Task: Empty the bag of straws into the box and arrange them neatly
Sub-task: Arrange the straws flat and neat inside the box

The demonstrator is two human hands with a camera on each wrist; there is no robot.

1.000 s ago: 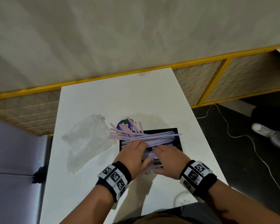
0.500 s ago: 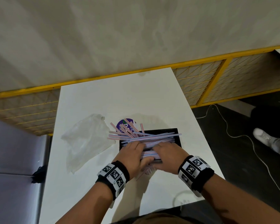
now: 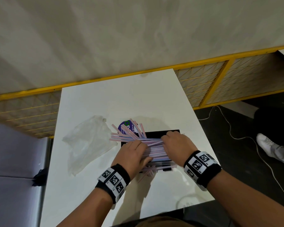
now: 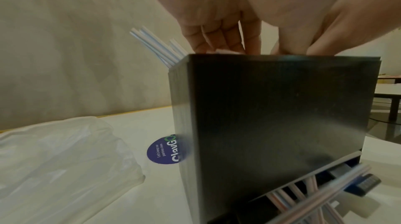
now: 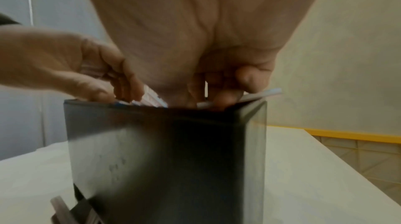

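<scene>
Two hands work over one black box (image 3: pixel 156 134) near the front of a white table (image 3: pixel 121 99), largest surface in view. Yellow-framed mesh railing (image 3: pixel 203 89) runs behind the table, pale wall above it.

Clear plastic bag (image 3: pixel 88 145) lies flat and crumpled on the table, left of the box, apart from it; looks emptied.

Box stands upright, open at top. Round purple sticker (image 4: pixel 162 152) sits on the tabletop at its far-left corner, partly hidden by the box wall.

Straws (image 3: pixel 154 149), pink and blue striped, lie heaped across the box's open top, mostly crosswise. One fan sticks out past the far-left corner over the sticker; a few poke out through an opening at the base on the near side.

Left hand (image 3: pixel 133 154) palm down on the left part of the heap, fingers bent over straws, thumb along the near edge. Right hand (image 3: pixel 177 145) at the right end, fingers curled down onto straw ends at the rim. Whether either hand truly clasps straws or only presses them, cannot tell. Both wrists carry black bands with square-patterned markers.
</scene>
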